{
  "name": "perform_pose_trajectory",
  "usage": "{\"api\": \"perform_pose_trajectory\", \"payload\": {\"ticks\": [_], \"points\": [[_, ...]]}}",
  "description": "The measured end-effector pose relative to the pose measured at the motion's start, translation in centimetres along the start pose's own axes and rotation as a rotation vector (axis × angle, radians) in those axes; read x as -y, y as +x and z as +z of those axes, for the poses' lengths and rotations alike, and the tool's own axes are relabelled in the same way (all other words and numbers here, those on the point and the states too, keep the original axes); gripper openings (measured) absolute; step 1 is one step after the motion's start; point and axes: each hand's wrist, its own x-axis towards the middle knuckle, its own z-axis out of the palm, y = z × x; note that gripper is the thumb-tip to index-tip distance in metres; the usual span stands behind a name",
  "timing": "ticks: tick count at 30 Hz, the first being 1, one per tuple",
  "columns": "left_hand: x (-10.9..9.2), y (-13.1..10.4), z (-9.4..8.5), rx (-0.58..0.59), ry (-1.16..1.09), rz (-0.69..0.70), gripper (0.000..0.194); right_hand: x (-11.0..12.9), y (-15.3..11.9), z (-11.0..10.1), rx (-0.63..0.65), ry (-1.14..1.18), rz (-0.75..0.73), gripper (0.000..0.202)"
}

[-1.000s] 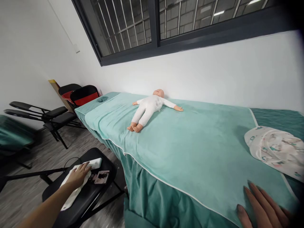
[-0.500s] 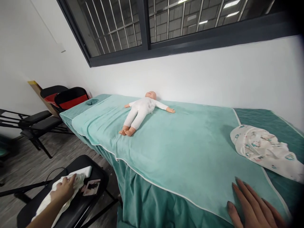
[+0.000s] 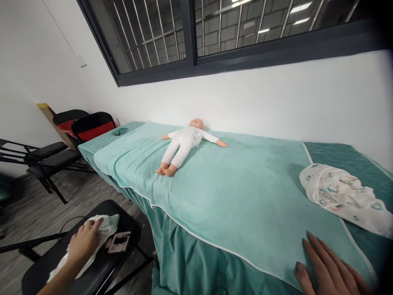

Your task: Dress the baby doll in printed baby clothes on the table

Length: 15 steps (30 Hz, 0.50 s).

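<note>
At the lower left, my left hand (image 3: 83,241) has its fingers closed on a pale crumpled cloth (image 3: 107,226) over a black chair seat. Beside the cloth lies a small card with a picture (image 3: 119,242). My right hand (image 3: 330,266) rests, fingers stretched, at the near right edge of the green bed cover (image 3: 233,196), holding nothing. A baby doll (image 3: 184,143) in white lies on its back on the cover, arms spread, head towards the wall. Right of it is a bundled white patterned cloth (image 3: 344,192).
The black chair (image 3: 123,209) stands left of the bed's front edge. Farther left are folding chairs (image 3: 92,128) with red parts and a board (image 3: 49,112). A barred window (image 3: 190,37) is set in the white wall behind the bed.
My left hand has moved slightly up and right with the cloth, which now covers the white flat object seen on the chair before. My right hand stays nearly in place.
</note>
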Motion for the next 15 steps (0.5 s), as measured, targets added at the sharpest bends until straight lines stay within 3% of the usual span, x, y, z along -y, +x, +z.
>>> {"api": "perform_pose_trajectory", "payload": {"ticks": [8,15], "points": [[-3.4,-0.4,2.9,0.026,-0.108,0.252,0.067,0.0,0.0,0.1,-0.004,-0.002,-0.001,0.067],[-5.0,-0.5,2.0,0.218,0.025,0.448,0.077,0.5,0.4,-0.4,-0.014,-0.033,-0.004,0.066]]}}
